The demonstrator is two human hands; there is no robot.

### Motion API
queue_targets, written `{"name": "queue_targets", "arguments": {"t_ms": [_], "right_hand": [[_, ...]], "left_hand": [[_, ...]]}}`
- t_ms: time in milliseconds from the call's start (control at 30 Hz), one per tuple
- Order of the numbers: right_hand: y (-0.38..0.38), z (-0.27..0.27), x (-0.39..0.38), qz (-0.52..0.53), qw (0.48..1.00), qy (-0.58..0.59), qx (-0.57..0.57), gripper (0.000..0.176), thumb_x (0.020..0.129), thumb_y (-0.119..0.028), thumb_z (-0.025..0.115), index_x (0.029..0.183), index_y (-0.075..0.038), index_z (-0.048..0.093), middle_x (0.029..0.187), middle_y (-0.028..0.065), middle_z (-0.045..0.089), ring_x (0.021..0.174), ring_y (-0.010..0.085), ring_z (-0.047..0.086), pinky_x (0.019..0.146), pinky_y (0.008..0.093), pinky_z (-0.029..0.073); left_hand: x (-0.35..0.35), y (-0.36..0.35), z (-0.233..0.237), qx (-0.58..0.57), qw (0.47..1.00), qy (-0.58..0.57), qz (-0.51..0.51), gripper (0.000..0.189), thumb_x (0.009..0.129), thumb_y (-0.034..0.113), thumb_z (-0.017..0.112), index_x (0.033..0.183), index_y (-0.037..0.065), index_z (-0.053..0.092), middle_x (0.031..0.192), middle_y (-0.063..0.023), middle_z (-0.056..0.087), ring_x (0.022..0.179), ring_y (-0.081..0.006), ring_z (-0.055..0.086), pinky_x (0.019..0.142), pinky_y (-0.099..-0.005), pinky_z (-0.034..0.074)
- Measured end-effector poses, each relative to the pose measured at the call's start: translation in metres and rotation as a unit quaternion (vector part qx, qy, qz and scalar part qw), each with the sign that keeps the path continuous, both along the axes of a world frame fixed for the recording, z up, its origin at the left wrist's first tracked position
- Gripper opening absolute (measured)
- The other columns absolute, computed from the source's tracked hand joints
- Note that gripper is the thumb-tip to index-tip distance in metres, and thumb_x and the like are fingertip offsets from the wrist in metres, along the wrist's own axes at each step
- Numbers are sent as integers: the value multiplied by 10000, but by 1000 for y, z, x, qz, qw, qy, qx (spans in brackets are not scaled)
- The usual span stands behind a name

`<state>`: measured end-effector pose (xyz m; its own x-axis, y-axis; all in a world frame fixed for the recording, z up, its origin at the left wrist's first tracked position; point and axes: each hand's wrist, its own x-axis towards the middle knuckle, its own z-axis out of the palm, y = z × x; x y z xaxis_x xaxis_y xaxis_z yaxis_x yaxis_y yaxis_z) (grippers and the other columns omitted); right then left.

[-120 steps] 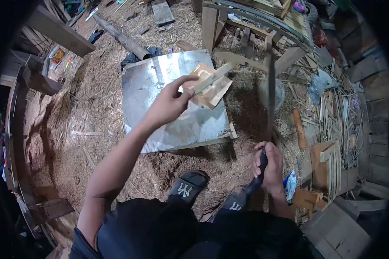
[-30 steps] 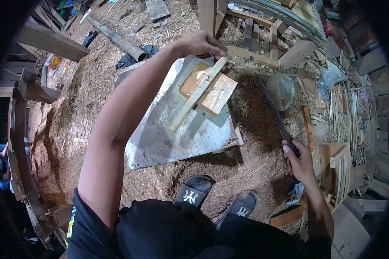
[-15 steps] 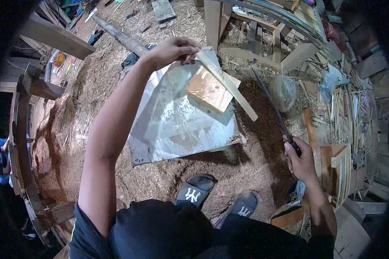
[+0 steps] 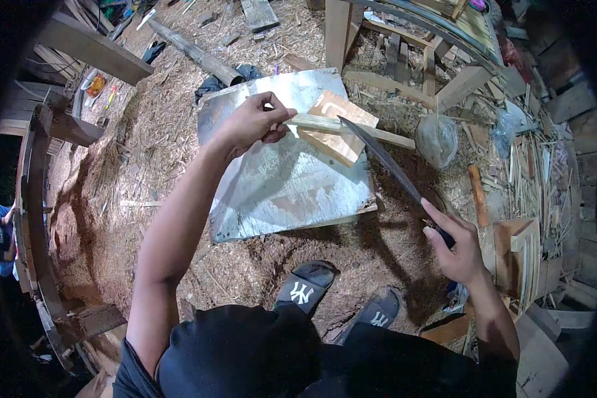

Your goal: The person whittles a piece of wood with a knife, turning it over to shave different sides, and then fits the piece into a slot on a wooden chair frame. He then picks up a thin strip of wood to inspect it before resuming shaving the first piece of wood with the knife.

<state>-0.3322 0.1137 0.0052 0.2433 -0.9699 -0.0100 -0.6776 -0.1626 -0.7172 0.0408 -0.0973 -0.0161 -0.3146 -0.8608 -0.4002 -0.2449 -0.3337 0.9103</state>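
My left hand (image 4: 260, 123) is closed in a pinch around the near-left end of a thin wooden strip (image 4: 320, 123). The strip lies across a pale wooden block (image 4: 341, 105), its far end jutting out past the block to the right. My right hand (image 4: 459, 252) grips the dark handle of a machete (image 4: 395, 169), forefinger stretched along its back. The blade slants up and left, with its tip over the strip; whether it touches cannot be told. Under the block is a worn white-painted board (image 4: 285, 192).
Sawdust and shavings cover the ground. A round pole (image 4: 199, 54) lies beyond the board. To the right are a clear plastic bag (image 4: 437, 140), a short stick (image 4: 477, 196) and heaps of wood slivers. Wooden frames (image 4: 338, 33) stand around; another person (image 4: 5, 239) is partly visible far left.
My left hand has come down and nearer, turning the strip from a steep slant to nearly level across the block. The machete has swung left, bringing its tip over the strip.
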Motion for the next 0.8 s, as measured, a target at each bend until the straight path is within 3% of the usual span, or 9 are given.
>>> {"name": "queue_targets", "arguments": {"t_ms": [300,400,467,500,567,600,667,700,800], "right_hand": [[0,7,-6,0,1000,12,5,486,902,-59,656,1382,-120,617,692,145,520,601,274,492,618,371,436],[-1,10,-4,0,1000,20,19,481,901,-62,653,1377,-126,620,712,161,543,620,289,509,632,374,450],[-3,12,0,-18,998,42,36,482,907,-77,655,1383,-142,616,717,166,545,630,300,518,637,377,456],[-4,10,-1,-19,998,43,35,482,907,-77,655,1383,-142,616,717,166,545,630,300,518,637,377,456],[-6,3,-1,-6,1000,18,-9,486,918,-98,656,1397,-163,606,703,163,520,618,307,506,659,392,457],[-6,4,-1,-6,1000,18,-10,486,918,-98,656,1397,-163,606,703,163,520,618,307,506,659,392,457],[-6,6,-1,-24,998,24,45,488,930,-116,653,1411,-174,593,722,160,519,644,318,510,693,404,458],[-6,4,-2,-24,998,25,45,488,930,-116,653,1411,-174,593,722,160,519,644,318,510,693,404,458],[-2,-1,1,-4,1000,30,-4,510,935,-123,650,1434,-195,570,753,158,535,684,321,517,712,406,457]], "left_hand": [[-6,3,1,-12,999,-32,35,239,966,168,691,836,51,528,659,-25,553,536,-87,505,451,-251,327],[-12,5,6,-22,997,-50,48,196,950,100,679,870,5,526,630,-50,531,516,-141,521,436,-272,338],[-14,6,3,-83,986,-143,23,220,966,165,655,877,5,532,637,-88,573,584,-194,586,499,-321,440],[-15,5,2,-84,986,-142,23,220,966,165,655,877,5,532,637,-88,573,584,-194,586,499,-321,440],[-16,4,0,-215,938,-265,-59,298,988,279,614,902,4,539,699,-163,651,674,-282,657,643,-395,527],[-18,5,1,-216,938,-266,-59,298,988,279,614,902,4,539,699,-163,651,674,-282,657,643,-395,527],[-25,11,2,-260,927,-260,-80,356,1012,352,552,935,5,539,785,-226,692,721,-361,680,744,-444,533],[-26,14,1,-260,927,-259,-79,356,1012,352,552,935,5,539,785,-226,692,721,-361,680,744,-444,533],[-27,23,-6,-451,811,-343,-143,347,1032,366,544,1013,21,526,765,-204,658,731,-416,670,664,-499,504]]}}
